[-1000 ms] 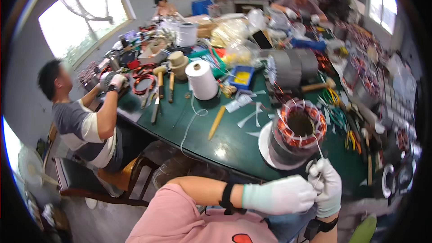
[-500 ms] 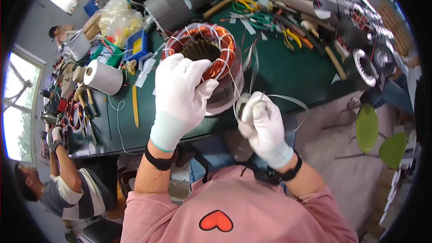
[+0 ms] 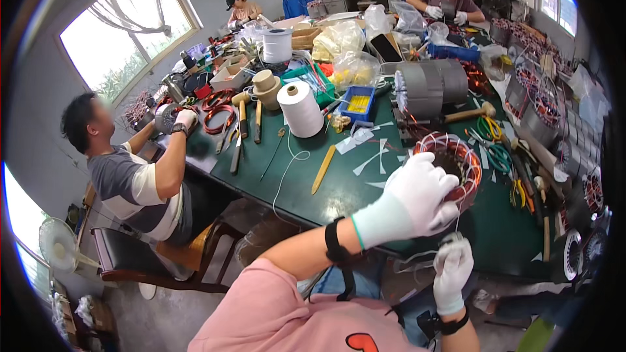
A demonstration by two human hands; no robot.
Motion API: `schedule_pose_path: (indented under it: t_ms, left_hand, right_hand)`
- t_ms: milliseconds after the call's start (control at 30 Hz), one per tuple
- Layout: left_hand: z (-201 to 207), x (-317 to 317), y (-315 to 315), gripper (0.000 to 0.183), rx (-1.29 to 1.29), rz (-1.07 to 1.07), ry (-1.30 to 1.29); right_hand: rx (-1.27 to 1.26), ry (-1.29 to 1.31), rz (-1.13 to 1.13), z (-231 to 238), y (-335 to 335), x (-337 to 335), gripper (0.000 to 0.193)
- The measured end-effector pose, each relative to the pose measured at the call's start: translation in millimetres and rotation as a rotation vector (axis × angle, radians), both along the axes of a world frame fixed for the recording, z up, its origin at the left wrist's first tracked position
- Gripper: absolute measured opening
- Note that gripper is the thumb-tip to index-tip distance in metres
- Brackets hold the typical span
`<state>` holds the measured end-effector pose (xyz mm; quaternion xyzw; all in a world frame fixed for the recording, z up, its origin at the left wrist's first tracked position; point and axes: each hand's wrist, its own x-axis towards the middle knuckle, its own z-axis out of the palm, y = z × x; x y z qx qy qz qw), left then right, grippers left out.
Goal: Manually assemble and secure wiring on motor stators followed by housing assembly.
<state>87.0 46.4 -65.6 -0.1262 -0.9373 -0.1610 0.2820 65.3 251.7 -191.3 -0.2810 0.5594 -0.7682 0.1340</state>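
A motor stator (image 3: 471, 179) with a ring of copper windings laced in white cord stands at the table's near right. My left hand (image 3: 420, 194), in a white glove, lies over the ring's near left side with its fingers curled on the windings. Lower and closer to me, past the table edge, my gloved right hand (image 3: 453, 272) is closed on a white lacing cord (image 3: 457, 221). The cord runs taut from the windings down to it. A loose loop of the cord hangs left of that hand. Small details between its fingers are blurred.
Behind the stator lies a grey cylindrical core (image 3: 433, 88) beside a mallet (image 3: 466, 112). Scissors (image 3: 499, 156) and pliers (image 3: 518, 192) lie to the right. Left are a thread cone (image 3: 300, 109), a blue bin (image 3: 357, 103) and a yellow strip (image 3: 323, 169). A co-worker (image 3: 130, 163) sits left.
The view has swung left and up, bringing the room and co-workers into sight. My left hand stays on the windings; my right hand still grips the cord, now drawn taut toward me.
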Motion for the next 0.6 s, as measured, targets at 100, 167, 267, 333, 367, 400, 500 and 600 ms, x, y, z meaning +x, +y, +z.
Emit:
schedule_pose_path:
  t_ms: [100,167,267,333,367,400,500,600]
  left_hand:
    - [-12,-4,18,0.032,0.018,0.117,0.152]
    - [-15,-8,16,0.028,0.006,0.150,0.153]
    - [-11,-7,0,0.021,0.020,0.024,0.098]
    - [-14,-10,-12,0.020,0.089,-0.109,0.172]
    - [-8,-13,-18,0.020,0.029,-0.171,0.120]
    - [-3,-9,-21,0.019,0.049,-0.164,0.075]
    - [-1,6,-11,0.035,-0.081,-0.008,0.222]
    - [-35,54,20,0.056,0.105,-0.201,0.119]
  right_hand:
    - [0.055,0.195,-0.190,14,6,24,0.050]
    - [-0.011,0.172,-0.387,-6,25,32,0.054]
    - [-0.016,-0.139,-0.671,-9,56,26,0.044]
    - [0.037,-0.191,-0.719,-24,92,18,0.038]
    - [0.075,-0.038,-0.696,-29,102,17,0.035]
    - [-0.016,-0.493,-0.627,-21,106,12,0.032]
    - [0.307,0.395,-0.428,19,71,23,0.034]
    - [0.216,0.600,-0.151,43,49,18,0.032]
